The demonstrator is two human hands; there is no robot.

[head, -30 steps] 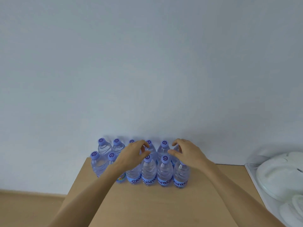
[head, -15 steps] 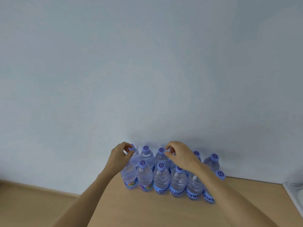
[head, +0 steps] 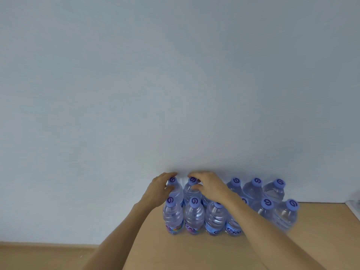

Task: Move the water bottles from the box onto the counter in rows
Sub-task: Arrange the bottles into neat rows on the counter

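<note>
Several clear water bottles with purple caps stand in two rows on the wooden counter [head: 194,252], against the wall. My left hand [head: 158,190] curls round the neck of the back-left bottle [head: 174,189], fingers over its cap and thumb below. My right hand [head: 211,189] pinches the top of the second back bottle [head: 190,190], fingers behind the cap and thumb in front. My right forearm crosses over the front row [head: 193,216] and hides parts of the middle bottles. The box is not in view.
A plain pale wall [head: 175,84] rises directly behind the bottles. The counter's left edge runs diagonally below my left forearm, with wooden floor [head: 39,256] beyond it. A white object's edge [head: 353,204] shows at the far right.
Both hands have moved left along the back row, from the middle bottles to the two leftmost. The view has shifted so the bottles sit further right and the white object has almost left the frame.
</note>
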